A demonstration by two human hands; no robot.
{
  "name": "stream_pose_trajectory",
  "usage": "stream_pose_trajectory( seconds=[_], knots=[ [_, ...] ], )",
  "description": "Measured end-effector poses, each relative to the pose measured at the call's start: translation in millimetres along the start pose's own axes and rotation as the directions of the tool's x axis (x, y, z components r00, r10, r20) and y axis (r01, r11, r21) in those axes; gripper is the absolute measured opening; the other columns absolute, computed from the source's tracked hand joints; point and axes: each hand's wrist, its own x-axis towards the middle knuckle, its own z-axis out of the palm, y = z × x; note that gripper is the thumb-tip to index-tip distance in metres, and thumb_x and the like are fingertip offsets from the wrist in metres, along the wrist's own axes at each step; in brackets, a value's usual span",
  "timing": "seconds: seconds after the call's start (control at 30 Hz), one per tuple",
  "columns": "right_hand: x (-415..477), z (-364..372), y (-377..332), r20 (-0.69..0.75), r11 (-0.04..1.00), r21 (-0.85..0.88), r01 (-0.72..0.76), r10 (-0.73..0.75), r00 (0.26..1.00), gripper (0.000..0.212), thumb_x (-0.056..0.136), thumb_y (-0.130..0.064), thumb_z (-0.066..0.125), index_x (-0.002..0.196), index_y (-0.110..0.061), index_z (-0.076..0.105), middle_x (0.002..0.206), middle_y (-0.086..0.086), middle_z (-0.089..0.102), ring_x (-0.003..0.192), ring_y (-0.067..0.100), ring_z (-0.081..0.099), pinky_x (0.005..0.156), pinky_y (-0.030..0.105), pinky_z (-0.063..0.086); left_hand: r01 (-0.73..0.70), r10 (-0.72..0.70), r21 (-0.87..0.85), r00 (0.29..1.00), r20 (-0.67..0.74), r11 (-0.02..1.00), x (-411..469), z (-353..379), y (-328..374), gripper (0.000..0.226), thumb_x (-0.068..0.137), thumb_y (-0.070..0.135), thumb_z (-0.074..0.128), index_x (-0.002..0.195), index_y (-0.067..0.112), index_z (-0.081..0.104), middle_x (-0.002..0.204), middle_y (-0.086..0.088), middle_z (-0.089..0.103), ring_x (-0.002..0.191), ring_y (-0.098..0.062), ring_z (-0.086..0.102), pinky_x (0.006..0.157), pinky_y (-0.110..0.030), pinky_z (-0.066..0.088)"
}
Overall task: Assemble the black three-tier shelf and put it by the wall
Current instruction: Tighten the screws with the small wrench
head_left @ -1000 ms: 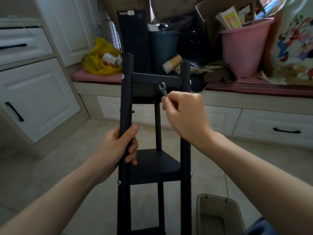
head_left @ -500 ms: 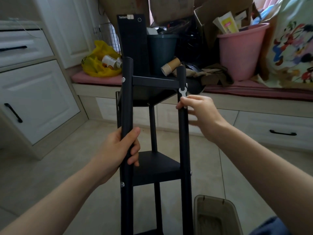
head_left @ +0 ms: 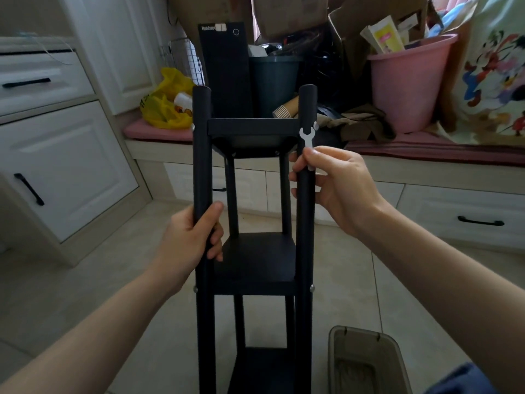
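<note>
The black three-tier shelf (head_left: pixel 255 260) stood upright on the tiled floor (head_left: pixel 113 280) before the window bench, the left hand (head_left: pixel 190 240) gripping its near left post while the right hand (head_left: pixel 338 189) pinched a small silver wrench (head_left: pixel 307 143) against the right post's top bolt.

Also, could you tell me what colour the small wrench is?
The wrench is silvery white, head view.
</note>
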Motion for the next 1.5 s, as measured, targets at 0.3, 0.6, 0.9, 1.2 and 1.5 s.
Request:
stream_pose_trajectory(
  seconds=[0.3,0.6,0.9,1.2,1.5],
  knots=[
    [-5.2,4.2,-5.9,0.03,0.995,-0.055,0.079,-0.077,0.997,0.03,0.098,-0.017,0.057,0.072,-0.011,0.073,0.092,0.004,0.068,0.084,0.017,0.065,0.076,0.033,0.057,-0.055,0.062,0.135,0.997,-0.05,0.989,13.3,-1.8,-10.5,0.032,0.104,0.031,0.05,0.083,0.006,0.05,0.057,0.002,0.054,0.046,-0.016,0.052,0.052,-0.027,0.054],
    [-8.7,7.2,-11.2,0.072,0.986,-0.096,0.14,-0.133,0.988,0.03,0.096,-0.014,0.06,0.07,-0.004,0.072,0.089,0.004,0.063,0.089,0.017,0.065,0.077,0.03,0.058,-0.085,0.102,0.152,0.988,-0.112,0.985,14.5,3.6,-18.9,0.032,0.105,0.027,0.049,0.081,0.006,0.052,0.054,0.004,0.054,0.045,-0.014,0.052,0.054,-0.023,0.054],
    [-11.5,15.5,-9.8,0.141,0.963,-0.171,0.21,-0.187,0.972,0.027,0.096,-0.012,0.061,0.073,-0.007,0.076,0.091,0.01,0.062,0.105,0.026,0.063,0.082,0.04,0.061,-0.015,0.047,0.375,0.996,-0.078,0.927,19.0,-10.9,-10.8,0.026,0.106,0.033,0.046,0.09,0.013,0.051,0.066,0.001,0.064,0.058,-0.018,0.064,0.06,-0.03,0.055],
    [-12.6,32.3,-7.6,0.261,0.961,-0.165,0.22,-0.173,0.95,0.022,0.097,-0.01,0.058,0.085,-0.005,0.076,0.107,0.018,0.068,0.105,0.022,0.068,0.091,0.037,0.057,-0.183,0.484,0.782,0.859,-0.168,0.596,6.6,-9.1,12.0,0.044,0.097,0.003,0.057,0.14,0.01,0.054,0.132,-0.008,0.046,0.121,-0.019,0.045,0.105,-0.026,0.036],
    [-4.9,38.3,-2.7,0.292,0.921,-0.302,0.245,-0.155,0.944,0.021,0.099,-0.016,0.057,0.093,-0.012,0.077,0.098,-0.003,0.073,0.104,0.013,0.066,0.098,0.042,0.053,-0.051,0.055,-0.034,0.99,0.132,0.998,-16.7,25.2,29.3,0.062,0.086,0.064,0.048,0.119,0.014,0.065,0.109,-0.007,0.075,0.096,-0.023,0.073,0.084,-0.032,0.06]
  ],
)
